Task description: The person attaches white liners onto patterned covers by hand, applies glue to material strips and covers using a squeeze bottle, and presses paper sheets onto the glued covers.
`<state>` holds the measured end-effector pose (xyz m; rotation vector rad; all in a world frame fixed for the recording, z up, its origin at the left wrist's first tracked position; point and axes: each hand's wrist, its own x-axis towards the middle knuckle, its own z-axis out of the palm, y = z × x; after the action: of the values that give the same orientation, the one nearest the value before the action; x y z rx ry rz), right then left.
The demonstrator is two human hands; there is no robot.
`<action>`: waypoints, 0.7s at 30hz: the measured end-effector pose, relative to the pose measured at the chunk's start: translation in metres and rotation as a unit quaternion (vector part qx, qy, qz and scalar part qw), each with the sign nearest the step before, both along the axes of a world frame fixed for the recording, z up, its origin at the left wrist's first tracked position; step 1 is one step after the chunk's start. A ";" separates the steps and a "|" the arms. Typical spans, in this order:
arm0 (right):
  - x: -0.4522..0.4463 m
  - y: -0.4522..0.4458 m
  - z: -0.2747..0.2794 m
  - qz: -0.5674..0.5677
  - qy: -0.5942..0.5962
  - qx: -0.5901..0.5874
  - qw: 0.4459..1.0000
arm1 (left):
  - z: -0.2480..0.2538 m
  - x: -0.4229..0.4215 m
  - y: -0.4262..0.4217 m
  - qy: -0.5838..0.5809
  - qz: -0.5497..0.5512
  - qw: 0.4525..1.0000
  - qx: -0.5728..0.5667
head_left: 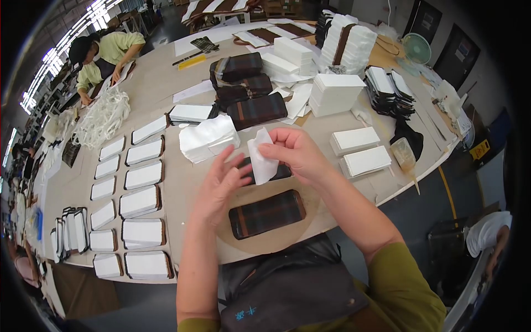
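Between the thumb and fingers of my right hand [296,155] is a thin white sheet [262,160], held up off the table. My left hand [218,180] is just left of the sheet, its fingers spread and holding nothing. Below both hands a dark plaid rectangular piece with rounded corners [267,213] lies on the table. Another dark piece [283,170] lies behind it, partly hidden by the sheet and my hands. A loose stack of white sheets [204,139] sits just beyond my left hand.
Rows of white-topped, dark-edged pieces [142,202] cover the table's left side. Dark plaid bundles [257,110] and white block stacks [336,95] stand farther back. A glue-like bottle [404,156] is at right. Across the table, a person [113,52] works near tangled white strips [102,119].
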<state>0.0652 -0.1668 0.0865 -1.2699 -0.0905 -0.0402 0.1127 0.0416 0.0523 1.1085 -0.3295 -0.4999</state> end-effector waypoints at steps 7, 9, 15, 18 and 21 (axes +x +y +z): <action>-0.012 -0.018 -0.013 -0.004 0.018 0.043 0.999 | -0.001 0.004 -0.010 0.107 -0.085 0.990 0.040; -0.014 -0.030 -0.021 0.014 0.044 0.080 0.996 | 0.007 0.001 -0.010 0.074 -0.051 0.994 0.070; -0.008 -0.045 -0.041 0.027 0.096 0.011 0.995 | 0.006 0.001 -0.010 -0.022 0.032 0.989 0.142; -0.010 -0.046 -0.033 0.029 0.037 0.023 0.999 | 0.002 0.005 -0.009 -0.040 0.043 0.990 0.132; -0.012 -0.035 -0.021 0.053 -0.040 0.075 0.995 | 0.008 0.001 -0.014 -0.042 0.048 0.993 0.096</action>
<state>0.0535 -0.2022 0.0653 -1.1122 -0.2203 -0.0074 0.1140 0.0276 0.0603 1.3289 -0.3029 -0.4062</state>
